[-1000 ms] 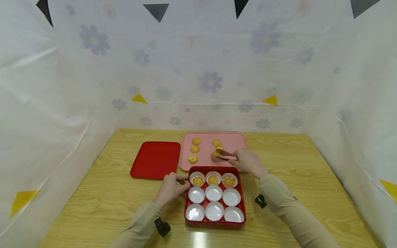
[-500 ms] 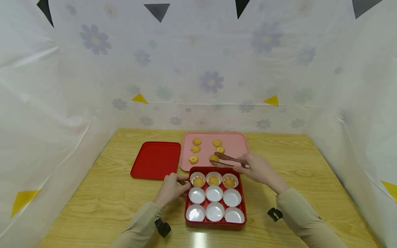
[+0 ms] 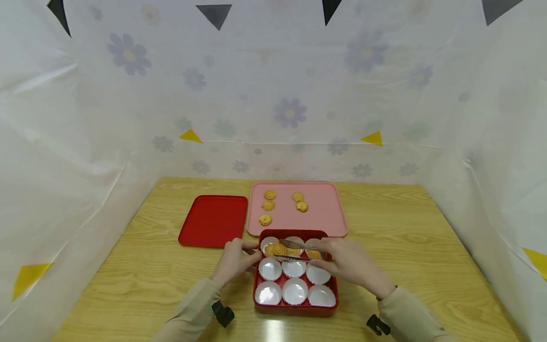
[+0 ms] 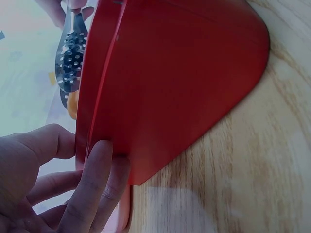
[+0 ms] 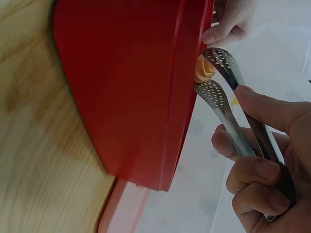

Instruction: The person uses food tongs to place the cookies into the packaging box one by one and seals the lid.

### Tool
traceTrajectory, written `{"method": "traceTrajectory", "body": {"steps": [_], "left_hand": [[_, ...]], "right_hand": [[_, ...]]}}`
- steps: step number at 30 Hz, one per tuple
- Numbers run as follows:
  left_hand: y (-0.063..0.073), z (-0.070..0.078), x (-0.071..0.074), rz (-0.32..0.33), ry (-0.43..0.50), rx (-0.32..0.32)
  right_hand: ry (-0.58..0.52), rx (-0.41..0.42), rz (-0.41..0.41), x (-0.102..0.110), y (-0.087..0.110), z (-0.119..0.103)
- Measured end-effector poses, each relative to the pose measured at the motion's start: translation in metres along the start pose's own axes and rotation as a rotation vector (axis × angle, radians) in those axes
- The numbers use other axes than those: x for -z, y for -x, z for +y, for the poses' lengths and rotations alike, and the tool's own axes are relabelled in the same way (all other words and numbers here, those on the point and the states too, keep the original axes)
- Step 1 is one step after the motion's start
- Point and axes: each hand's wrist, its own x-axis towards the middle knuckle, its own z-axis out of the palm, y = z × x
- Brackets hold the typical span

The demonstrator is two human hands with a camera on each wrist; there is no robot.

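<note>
My right hand (image 3: 348, 263) grips perforated metal tongs (image 5: 238, 116), thumb on one arm and fingers curled round the other. Between the tong tips sits a swirled piped cookie (image 5: 204, 70), low over the back row of the red box (image 3: 295, 311), overlapping the back left paper cup in the head view. White paper cups (image 3: 295, 290) fill the box in three rows; the back row holds cookies, partly hidden by tongs and hand. My left hand (image 3: 235, 261) holds the box's left side, thumb at the rim and fingers along the outer wall.
Behind the box lies a pink tray (image 3: 325, 213) with several cookies (image 3: 268, 205), two of them close together on its right part. A flat red lid (image 3: 213, 221) lies left of the tray on the wooden table (image 3: 384, 213).
My right hand has brought the tongs from the pink tray forward over the box, and one cookie has left the tray between their tips. The left hand has stayed at the box.
</note>
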Motion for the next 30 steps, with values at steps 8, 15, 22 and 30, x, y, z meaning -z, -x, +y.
{"method": "traceTrajectory", "body": {"steps": [8, 15, 22, 30], "left_hand": [[0.000, -0.001, 0.000, -0.008, -0.002, -0.020], [0.000, 0.000, 0.000, -0.016, 0.017, -0.014], [0.001, 0.000, 0.000, -0.016, 0.018, -0.003], [0.001, -0.001, 0.000, -0.022, 0.026, -0.005]], "right_hand": [[0.011, 0.065, -0.016, -0.008, -0.001, -0.013], [0.060, 0.063, -0.012, -0.012, -0.002, -0.017], [0.093, 0.066, -0.015, -0.014, -0.003, -0.020], [0.083, 0.054, -0.034, -0.014, -0.005, -0.023]]}}
